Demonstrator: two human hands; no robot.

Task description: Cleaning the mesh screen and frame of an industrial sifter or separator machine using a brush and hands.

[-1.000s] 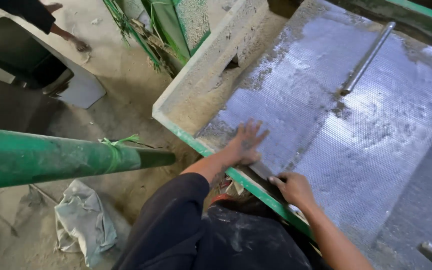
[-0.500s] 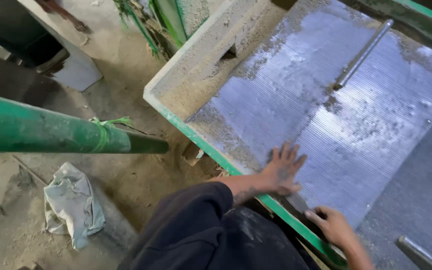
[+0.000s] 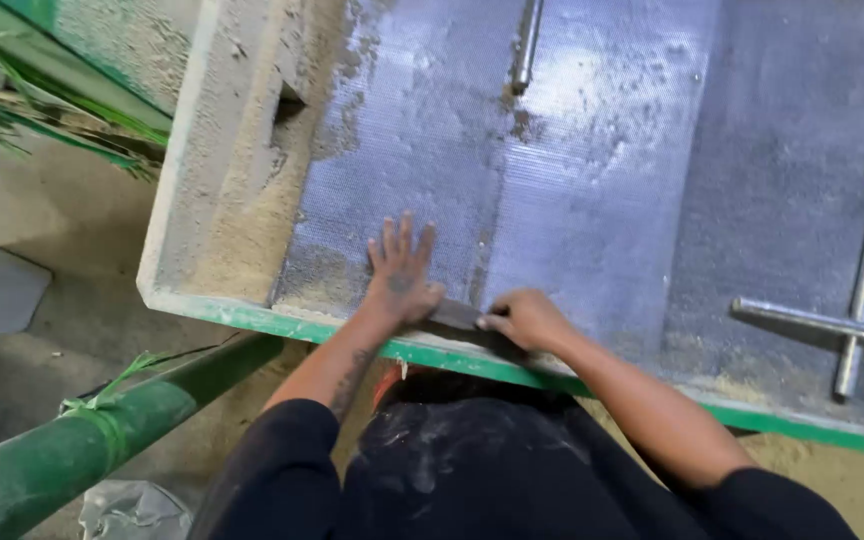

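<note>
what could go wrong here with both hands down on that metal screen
1. The left hand lies flat on the perforated metal screen, close to the flat dark tool that the right hand grips; a slip might catch the fingers.
2. Sandy dust coats the tray, so a palm may slide.
3. The person leans over the green edge, which may press the forearms.
</note>
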